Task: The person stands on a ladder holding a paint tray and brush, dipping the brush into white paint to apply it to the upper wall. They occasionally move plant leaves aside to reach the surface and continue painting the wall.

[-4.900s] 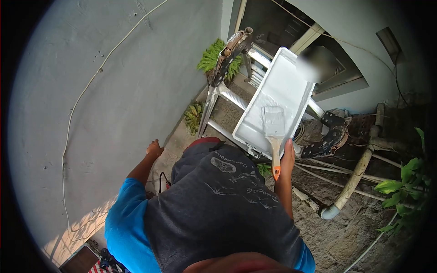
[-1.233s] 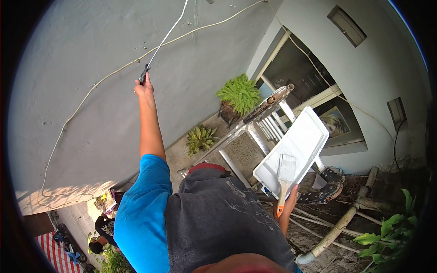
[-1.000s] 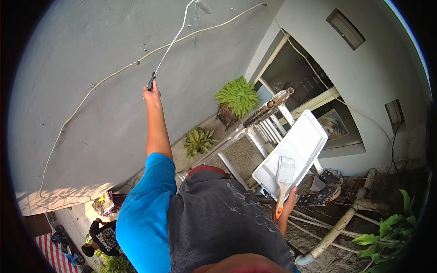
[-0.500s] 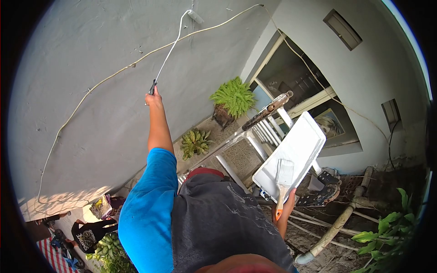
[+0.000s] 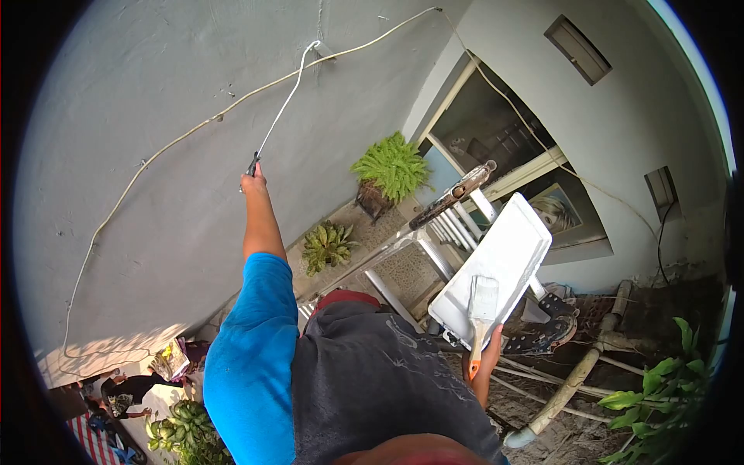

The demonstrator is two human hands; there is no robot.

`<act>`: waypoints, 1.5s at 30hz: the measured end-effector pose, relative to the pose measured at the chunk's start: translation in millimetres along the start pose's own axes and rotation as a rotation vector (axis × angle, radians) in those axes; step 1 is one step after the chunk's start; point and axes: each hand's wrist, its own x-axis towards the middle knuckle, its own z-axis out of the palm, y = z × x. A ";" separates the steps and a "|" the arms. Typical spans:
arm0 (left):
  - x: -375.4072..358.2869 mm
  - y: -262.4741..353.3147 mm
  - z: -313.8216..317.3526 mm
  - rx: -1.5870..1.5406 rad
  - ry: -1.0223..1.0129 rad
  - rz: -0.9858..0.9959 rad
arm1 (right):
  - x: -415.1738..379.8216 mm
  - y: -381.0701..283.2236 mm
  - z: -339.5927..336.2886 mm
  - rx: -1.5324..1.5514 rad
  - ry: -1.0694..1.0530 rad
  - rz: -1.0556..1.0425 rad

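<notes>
My left hand is closed around the dark handle of a paint roller, arm stretched out and up. The roller's white head lies against the grey wall, close to a pale cable that crosses the wall. Down at the right, my right hand grips the near end of a white paint tray. A wide paintbrush lies in the tray, bristles coated white, its wooden, orange-tipped handle over the rim beside my fingers. Part of the right hand is hidden under the tray.
A paint-spattered ladder stands just beyond the tray. Below are a potted fern, a broad-leaved plant and pipes. A window is in the adjoining wall. Another person is far below at lower left.
My left hand has lowered slightly, and the roller head has moved down the wall to the cable. The tray and brush stay in nearly the same place. The person below has shifted.
</notes>
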 end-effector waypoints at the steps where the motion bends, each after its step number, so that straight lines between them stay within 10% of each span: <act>1: -2.8 -2.0 0.0 0.004 0.003 0.027 | -2.4 -3.1 3.7 0.002 0.001 -0.001; 8: -112.4 -33.3 8.9 0.441 0.248 0.565 | 0.4 -2.5 0.9 -0.008 0.011 0.015; 12: -23.3 -5.9 -32.9 0.820 0.251 0.424 | 3.6 2.5 -5.5 -0.013 0.053 0.022; 15: 15.6 4.1 -50.0 0.924 -0.300 0.368 | 3.6 2.8 -2.3 0.040 0.040 0.013; 17: -8.1 -4.2 -32.9 0.525 0.043 0.224 | 0.9 -0.9 0.8 -0.001 0.046 0.011; 27: -22.6 -1.4 -11.2 0.422 0.160 0.233 | -4.7 -5.1 3.7 0.043 0.035 0.019; 33: -59.4 -2.2 -7.5 1.477 0.530 0.336 | -7.3 -7.0 6.7 0.060 -0.029 0.019; 35: -147.4 -59.2 4.9 1.443 0.396 0.963 | -9.1 -8.8 8.5 0.036 -0.036 -0.012; 37: -149.0 -88.4 -21.1 1.550 -0.256 1.277 | 3.4 6.1 0.0 0.017 -0.081 -0.104; 45: -446.0 -133.5 13.1 0.821 -1.383 0.964 | 0.0 -1.9 8.0 0.029 -0.180 -0.130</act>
